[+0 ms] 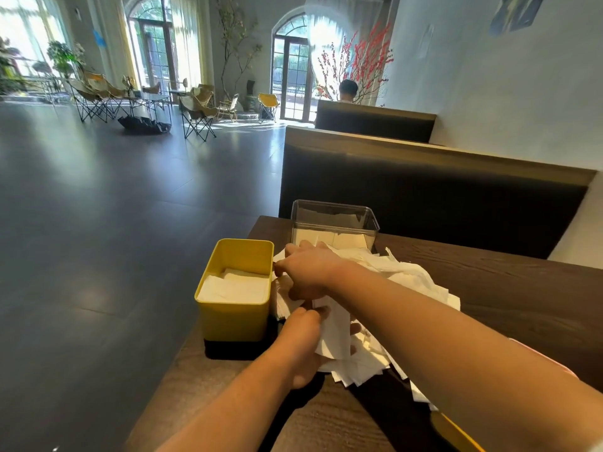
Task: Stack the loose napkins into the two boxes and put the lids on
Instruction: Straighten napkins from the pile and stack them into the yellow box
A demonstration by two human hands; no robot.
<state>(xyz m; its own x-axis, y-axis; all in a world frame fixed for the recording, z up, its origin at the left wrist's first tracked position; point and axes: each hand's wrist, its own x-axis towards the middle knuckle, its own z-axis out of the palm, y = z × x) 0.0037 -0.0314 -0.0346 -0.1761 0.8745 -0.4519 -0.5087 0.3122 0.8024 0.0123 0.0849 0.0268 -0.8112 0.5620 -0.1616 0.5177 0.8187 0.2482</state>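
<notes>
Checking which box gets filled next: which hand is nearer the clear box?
Right. The right hand is in the napkin pile just in front of the clear box; the left hand grips napkins nearer the person, beside the yellow box.

- A dark wooden table (489, 298) with a strong grain.
- A yellow box (235, 318) stands open on a black base (235, 350) right at the table's left edge.
- A clear box (336, 220) sits at the far edge, by the far left corner.
- A loose heap of white napkins (414, 278) fills the middle, touching the clear box and lying just beside the yellow one.
- A yellow piece (456, 432) lies by the near edge, mostly hidden.
</notes>
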